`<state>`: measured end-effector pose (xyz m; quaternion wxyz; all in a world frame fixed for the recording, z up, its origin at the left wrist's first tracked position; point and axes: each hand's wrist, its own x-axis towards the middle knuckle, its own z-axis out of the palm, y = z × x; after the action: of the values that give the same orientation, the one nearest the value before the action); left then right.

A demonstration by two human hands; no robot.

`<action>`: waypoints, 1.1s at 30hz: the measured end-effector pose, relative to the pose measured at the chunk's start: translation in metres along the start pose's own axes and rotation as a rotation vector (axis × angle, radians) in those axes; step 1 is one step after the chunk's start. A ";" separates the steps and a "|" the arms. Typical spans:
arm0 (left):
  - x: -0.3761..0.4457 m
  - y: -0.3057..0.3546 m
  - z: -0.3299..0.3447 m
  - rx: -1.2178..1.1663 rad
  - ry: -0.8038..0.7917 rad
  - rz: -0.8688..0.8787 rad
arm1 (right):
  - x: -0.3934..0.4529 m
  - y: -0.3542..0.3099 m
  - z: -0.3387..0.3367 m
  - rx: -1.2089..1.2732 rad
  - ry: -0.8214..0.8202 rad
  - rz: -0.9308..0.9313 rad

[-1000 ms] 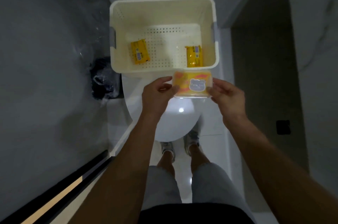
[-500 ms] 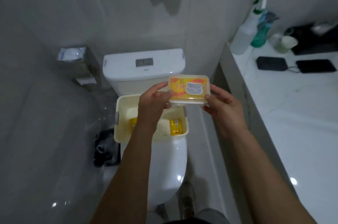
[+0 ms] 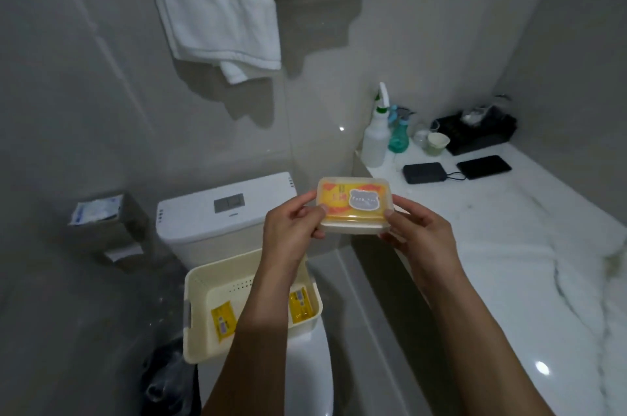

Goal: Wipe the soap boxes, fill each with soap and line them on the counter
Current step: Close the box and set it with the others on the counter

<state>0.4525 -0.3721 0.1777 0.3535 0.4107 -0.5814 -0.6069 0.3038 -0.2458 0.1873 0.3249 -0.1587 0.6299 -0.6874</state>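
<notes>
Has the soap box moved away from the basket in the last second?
Yes. The soap box, held in both hands, has risen off the basket rim, above the toilet tank, rightward toward the counter.

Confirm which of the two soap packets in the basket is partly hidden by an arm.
The right soap packet: the left forearm crosses in front of it. The left soap packet lies fully visible on the floor of the cream basket.

Soap box between my hands, above the toilet

My left hand [image 3: 292,235] and right hand [image 3: 418,235] hold the soap box [image 3: 354,205] at its ends; below sits the basket [image 3: 196,341] with two soap packets [image 3: 223,318] inside, the surface [image 3: 509,229] to my right.
</notes>
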 end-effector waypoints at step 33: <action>-0.164 -0.028 0.340 0.120 -0.828 -0.058 | -0.163 0.006 -0.334 0.143 0.879 -0.089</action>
<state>0.2121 -0.0803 0.1592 0.0482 0.1683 -0.6969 -0.6955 0.2157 0.1144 0.1602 0.0068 0.1445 0.6516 -0.7447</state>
